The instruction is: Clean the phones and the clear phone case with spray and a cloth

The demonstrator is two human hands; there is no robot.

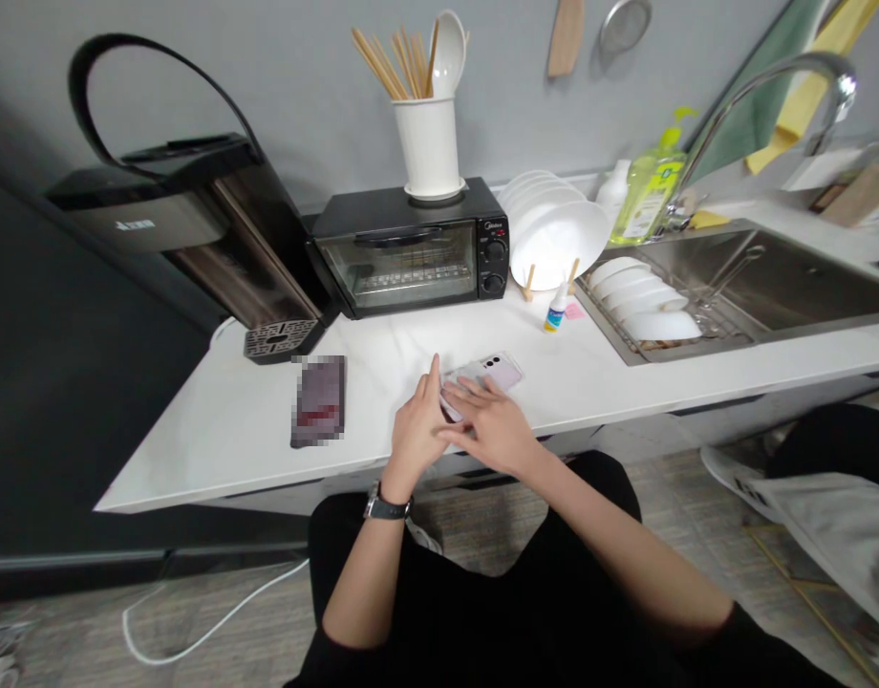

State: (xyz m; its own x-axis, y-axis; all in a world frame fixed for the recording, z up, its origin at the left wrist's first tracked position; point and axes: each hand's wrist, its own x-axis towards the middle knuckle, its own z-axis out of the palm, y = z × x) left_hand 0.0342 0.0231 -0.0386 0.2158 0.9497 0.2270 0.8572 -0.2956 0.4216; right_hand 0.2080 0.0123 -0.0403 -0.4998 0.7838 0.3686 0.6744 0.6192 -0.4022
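Plainly, both bare hands are at the phone (509, 372), which lies lens side up on the white tabletop (217, 454), near its front edge. The right hand (498, 427) lies palm down over the phone's nearer part, its fingers stretched out and a little spread across the back, leaving the lens end uncovered. The left hand (415, 420), with a watch (387, 505) at the wrist, stands edge-on beside the phone's near end, one finger pointing up and away; whether its grip pinches the phone's edge I cannot tell. Beyond the phone, a small bottle (554, 313) stands upright next to a pink slip (575, 311), in front of racked plates (554, 239). A toaster oven (411, 263) sits farther back, and a dark, pixelated flat object (321, 397) lies to the left, well apart from the hands.
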